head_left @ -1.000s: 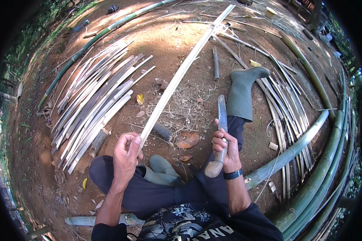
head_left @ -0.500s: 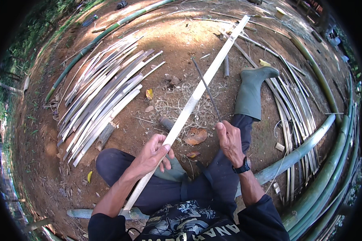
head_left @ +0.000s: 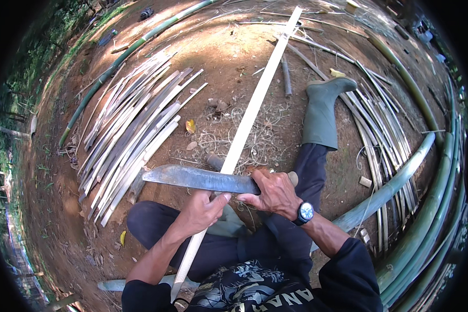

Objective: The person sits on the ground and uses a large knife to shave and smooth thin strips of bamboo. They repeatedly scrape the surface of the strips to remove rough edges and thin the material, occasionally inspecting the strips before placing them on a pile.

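A long pale bamboo strip (head_left: 255, 104) slants from my lap up toward the far ground. My left hand (head_left: 200, 212) is closed around its lower part. My right hand (head_left: 276, 193) grips the handle of a machete (head_left: 197, 178), whose broad grey blade points left. The blade lies across the strip, just beyond my left fingers, and hides a short piece of it. Part of the handle's light end shows past my right hand.
Split bamboo strips lie in a pile (head_left: 135, 130) on the left and another (head_left: 385, 140) on the right. Curly shavings (head_left: 260, 140) cover the dirt ahead. Thick green bamboo poles (head_left: 426, 239) run along the right. My booted leg (head_left: 320, 114) stretches forward.
My right hand has swung the machete from pointing forward, edge-on, to lying flat leftward across the strip. The strip has tilted more upright, its far end shifting left.
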Demonstrator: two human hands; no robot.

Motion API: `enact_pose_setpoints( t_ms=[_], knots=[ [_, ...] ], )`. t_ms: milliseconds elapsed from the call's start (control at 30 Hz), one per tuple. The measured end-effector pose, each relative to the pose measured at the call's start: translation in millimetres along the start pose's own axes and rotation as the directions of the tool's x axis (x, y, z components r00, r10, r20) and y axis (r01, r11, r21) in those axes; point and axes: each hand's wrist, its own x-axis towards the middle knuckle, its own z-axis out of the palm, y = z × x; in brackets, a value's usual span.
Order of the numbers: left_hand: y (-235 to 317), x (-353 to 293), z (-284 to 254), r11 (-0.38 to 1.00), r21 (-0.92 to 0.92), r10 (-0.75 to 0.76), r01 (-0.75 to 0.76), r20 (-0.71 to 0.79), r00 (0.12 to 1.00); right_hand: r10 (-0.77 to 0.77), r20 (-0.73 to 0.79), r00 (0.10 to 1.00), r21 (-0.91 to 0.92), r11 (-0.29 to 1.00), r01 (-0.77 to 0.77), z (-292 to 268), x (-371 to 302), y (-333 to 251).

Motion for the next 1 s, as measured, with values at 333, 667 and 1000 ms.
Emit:
enact_pose_setpoints(
  t_ms=[333, 667, 1000],
  knots=[
    [3.5, 6.9, 15.6, 0.955, 0.220, 0.230, -0.198, -0.130, 0.964, 0.024, 0.016, 1.000, -0.031, 0.999, -0.024, -4.8, 2.7, 12.0],
    [12.6, 6.4, 14.4, 0.936, 0.219, 0.312, -0.274, -0.158, 0.937, 0.108, -0.033, 0.994, -0.077, 0.991, -0.110, -12.7, 11.4, 15.8],
    [10.3, -5.3, 9.3, 0.981, 0.072, 0.188, -0.180, -0.122, 0.975, 0.305, -0.112, 0.946, -0.095, 0.944, -0.316, -19.0, 20.3, 49.2]
  ],
)
